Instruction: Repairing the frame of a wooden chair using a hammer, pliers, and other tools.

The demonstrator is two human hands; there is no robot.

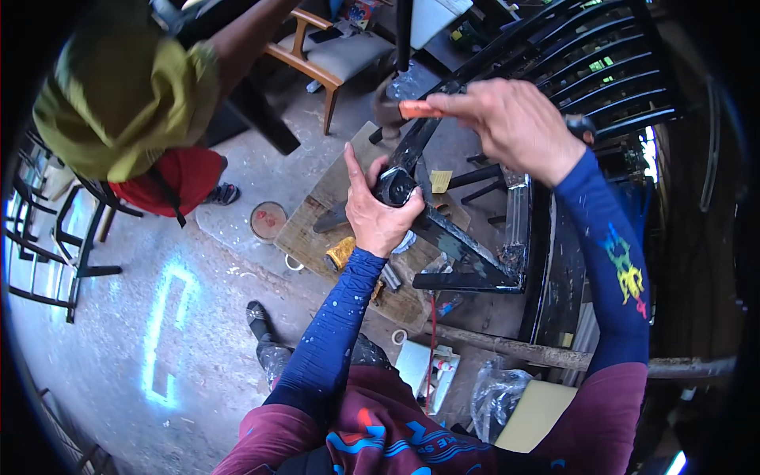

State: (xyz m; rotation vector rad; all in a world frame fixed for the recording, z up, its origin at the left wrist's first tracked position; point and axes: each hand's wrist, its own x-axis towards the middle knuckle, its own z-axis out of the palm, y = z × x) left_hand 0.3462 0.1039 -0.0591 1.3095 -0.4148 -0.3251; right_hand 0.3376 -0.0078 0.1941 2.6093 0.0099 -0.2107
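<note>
My right hand [518, 127] is closed around the orange handle of a hammer [387, 115]. Its dark head hangs just above the black wooden chair [461, 245], near the corner joint. My left hand [375, 210] wraps its thumb and fingers round the end of that joint, with one finger pointing outward. The chair lies tipped over, its slatted back at the upper right. Whether the hammer head touches the wood, I cannot tell.
A wooden board [326, 186] lies under the chair frame. Nearby are a yellow object [340, 252], a round tin [267, 220] and a clear plastic bag [495, 396]. At the left, a person in an olive hat [131, 103] works beside black chair frames [71, 237]. A cushioned wooden chair [352, 57] stands beyond.
</note>
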